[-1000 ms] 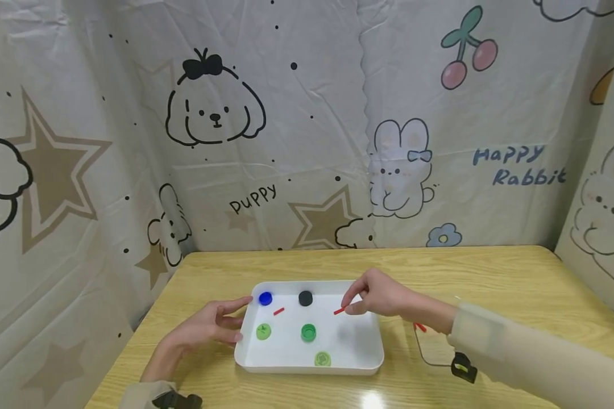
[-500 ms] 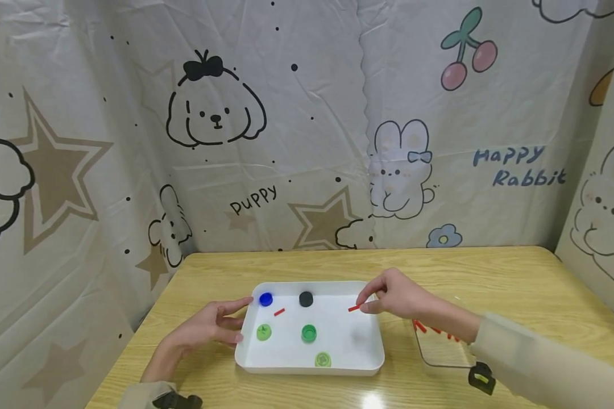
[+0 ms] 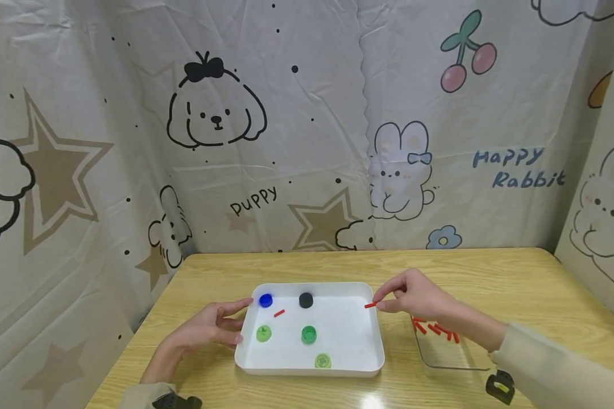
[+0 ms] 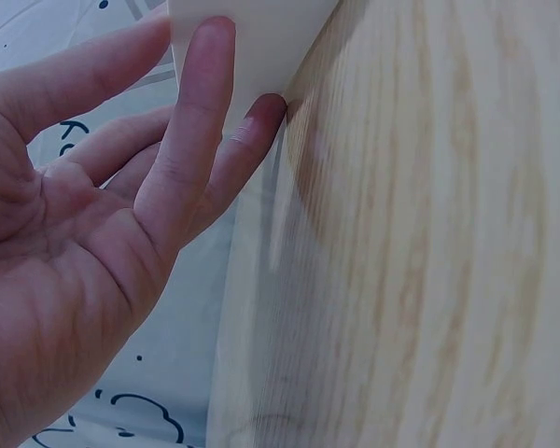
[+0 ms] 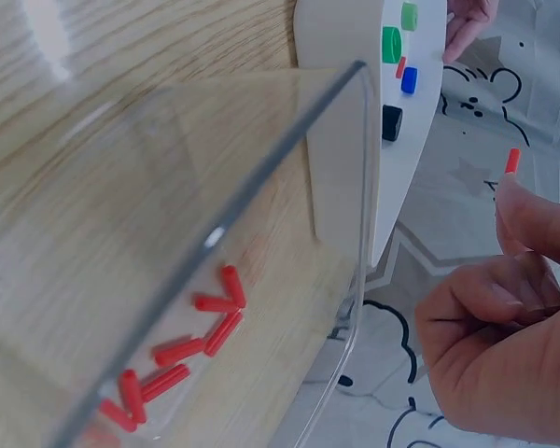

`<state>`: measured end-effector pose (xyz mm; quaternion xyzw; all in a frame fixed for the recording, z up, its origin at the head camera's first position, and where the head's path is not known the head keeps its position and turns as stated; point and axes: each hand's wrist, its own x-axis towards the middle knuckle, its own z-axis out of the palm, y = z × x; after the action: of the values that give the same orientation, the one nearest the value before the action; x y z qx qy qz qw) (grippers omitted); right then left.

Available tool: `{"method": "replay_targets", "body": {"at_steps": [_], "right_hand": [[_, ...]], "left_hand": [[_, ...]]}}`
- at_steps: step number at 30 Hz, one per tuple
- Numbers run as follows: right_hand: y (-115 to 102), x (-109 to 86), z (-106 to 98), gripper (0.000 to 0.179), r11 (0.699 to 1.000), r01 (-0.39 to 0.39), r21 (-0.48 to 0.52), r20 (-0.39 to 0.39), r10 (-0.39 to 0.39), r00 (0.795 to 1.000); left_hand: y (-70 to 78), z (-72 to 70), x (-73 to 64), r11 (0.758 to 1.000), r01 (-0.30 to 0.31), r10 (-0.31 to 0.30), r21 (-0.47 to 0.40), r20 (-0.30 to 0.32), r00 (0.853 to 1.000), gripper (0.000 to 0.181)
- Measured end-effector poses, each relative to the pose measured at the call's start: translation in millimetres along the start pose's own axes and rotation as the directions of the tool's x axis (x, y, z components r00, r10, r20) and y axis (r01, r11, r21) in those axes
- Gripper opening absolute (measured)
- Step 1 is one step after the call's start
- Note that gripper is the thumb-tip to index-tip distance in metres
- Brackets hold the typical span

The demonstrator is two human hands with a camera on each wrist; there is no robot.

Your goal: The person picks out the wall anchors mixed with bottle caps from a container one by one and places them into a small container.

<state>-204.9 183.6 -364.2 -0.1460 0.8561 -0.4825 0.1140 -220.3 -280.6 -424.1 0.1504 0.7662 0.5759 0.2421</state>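
Observation:
My right hand (image 3: 417,295) pinches a short red stick (image 3: 370,305) between thumb and fingertips, above the right rim of the white tray (image 3: 345,335). The fingers of my left hand (image 3: 204,328) are extended and touch the tray's left side; the left wrist view shows the fingertips against the outer wall (image 4: 252,47). In the tray lie a blue cap (image 3: 265,300), a black cap (image 3: 306,300), a green cap (image 3: 309,334), two light green caps (image 3: 264,333) and one red stick (image 3: 279,313).
Right of the tray, partly under my right forearm, stands a clear plastic box (image 5: 215,233) with several red sticks (image 5: 179,352) inside. Both stand on a wooden table (image 3: 225,389). A printed curtain (image 3: 307,142) hangs behind.
My right hand has moved right with the red stick, from over the tray's inside to its right rim. More of the clear box shows. My left hand keeps its place.

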Motion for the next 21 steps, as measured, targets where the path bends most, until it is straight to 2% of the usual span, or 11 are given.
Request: {"method": "replay_targets", "body": {"at_steps": [10,21], "right_hand": [[15,-17.5,-15,0.013,0.999,-0.045,-0.018,-0.064,0.044,0.997],[31,-42.1,-36,0.019,0.996,-0.088,-0.018,-0.093,0.086,0.992]], "left_hand": [[-0.1,-0.9,1.6,1.0,-0.015,0.015,-0.012,0.025,1.0,0.087],[-3.4,-2.0,0.1,0.999,-0.037,0.037,-0.014,0.037,0.999,0.088]]}}
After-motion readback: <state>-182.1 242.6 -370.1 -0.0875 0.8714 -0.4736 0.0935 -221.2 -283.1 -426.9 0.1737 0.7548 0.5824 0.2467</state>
